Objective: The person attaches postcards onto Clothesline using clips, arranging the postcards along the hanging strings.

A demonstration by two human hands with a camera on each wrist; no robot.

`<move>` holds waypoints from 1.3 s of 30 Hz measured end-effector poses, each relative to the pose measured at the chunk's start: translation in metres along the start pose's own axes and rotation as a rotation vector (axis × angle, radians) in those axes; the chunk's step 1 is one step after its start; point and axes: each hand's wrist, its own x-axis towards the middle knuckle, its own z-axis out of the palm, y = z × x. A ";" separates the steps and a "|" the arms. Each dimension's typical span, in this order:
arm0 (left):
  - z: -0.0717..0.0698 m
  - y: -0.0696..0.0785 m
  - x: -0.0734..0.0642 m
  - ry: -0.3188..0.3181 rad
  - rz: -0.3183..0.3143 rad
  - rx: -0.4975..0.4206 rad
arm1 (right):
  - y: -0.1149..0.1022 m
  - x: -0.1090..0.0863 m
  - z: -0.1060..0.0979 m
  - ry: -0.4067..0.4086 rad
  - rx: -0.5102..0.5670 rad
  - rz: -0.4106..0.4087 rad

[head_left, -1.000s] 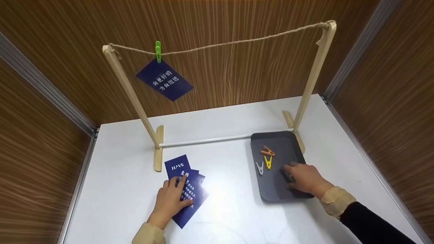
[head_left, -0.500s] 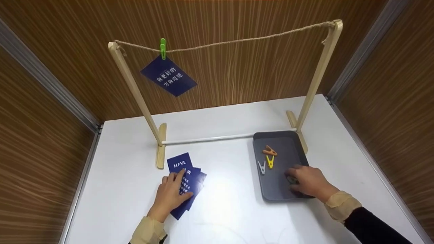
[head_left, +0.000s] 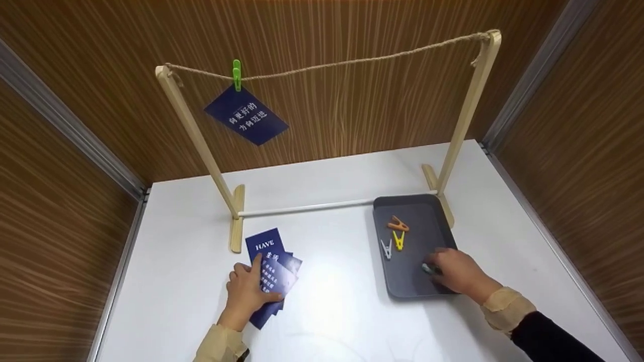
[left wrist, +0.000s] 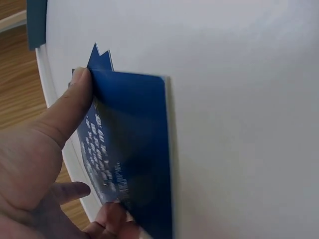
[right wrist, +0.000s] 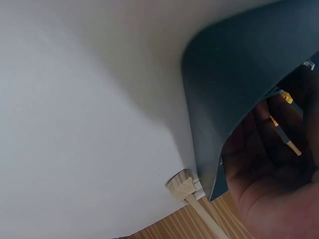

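In the head view my left hand [head_left: 246, 289] grips the top blue card [head_left: 275, 277] of a small fanned pile on the white table. Its thumb and fingers hold opposite edges, and the left wrist view shows the card [left wrist: 137, 119] bowed between them. A lower card [head_left: 264, 244] reading "HAVE" sticks out beyond the fingers. My right hand [head_left: 460, 271] reaches into the grey tray [head_left: 407, 284] and pinches a pale green clothespin [head_left: 427, 268], mostly hidden by the fingers. Orange [head_left: 397, 224], yellow [head_left: 398, 241] and light grey [head_left: 386, 249] clothespins lie beside it.
Behind stands a wooden frame with a left post [head_left: 193, 136], a right post [head_left: 468, 110] and a sagging rope [head_left: 352, 62]. A green clothespin [head_left: 237, 75] holds a blue card [head_left: 246, 115] on the rope. A white bar [head_left: 307, 207] joins the frame's feet.
The left hand has drawn its fingers in, and the top card now bows up from the pile. The right hand's fingers have closed together, with a pale green end showing at their tips.
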 end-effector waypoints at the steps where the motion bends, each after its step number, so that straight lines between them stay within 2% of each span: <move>1: -0.001 -0.001 0.000 0.000 -0.011 -0.009 | -0.001 -0.001 -0.001 0.010 0.006 -0.002; 7: -0.004 -0.004 -0.002 0.002 -0.040 -0.037 | -0.009 -0.003 -0.004 0.047 0.073 0.063; 11: -0.012 -0.001 -0.002 -0.010 -0.033 -0.124 | -0.014 -0.001 -0.007 0.077 0.170 0.140; 14: -0.021 0.007 0.003 -0.036 -0.004 -0.242 | -0.016 0.003 -0.013 0.097 0.289 0.200; 16: -0.027 0.016 0.007 -0.047 0.037 -0.337 | -0.017 0.006 -0.019 0.093 0.389 0.226; 19: -0.037 0.033 0.014 -0.052 0.114 -0.497 | -0.018 0.012 -0.028 0.060 0.535 0.243; 22: -0.044 0.052 0.021 -0.059 0.157 -0.673 | -0.021 0.020 -0.034 0.046 0.676 0.296; 27: -0.046 0.078 0.034 -0.037 0.205 -0.957 | -0.029 0.034 -0.040 0.115 0.899 0.386; 30: -0.043 0.089 0.039 -0.019 0.193 -1.094 | -0.034 0.043 -0.039 0.139 0.955 0.361; 34: -0.048 0.107 0.049 -0.009 0.146 -1.270 | -0.039 0.061 -0.045 0.134 1.005 0.252; 37: -0.059 0.124 0.063 0.023 0.145 -1.350 | -0.046 0.085 -0.068 0.144 1.028 0.173; 39: -0.070 0.136 0.074 0.057 0.145 -1.386 | -0.053 0.106 -0.091 0.188 0.957 0.133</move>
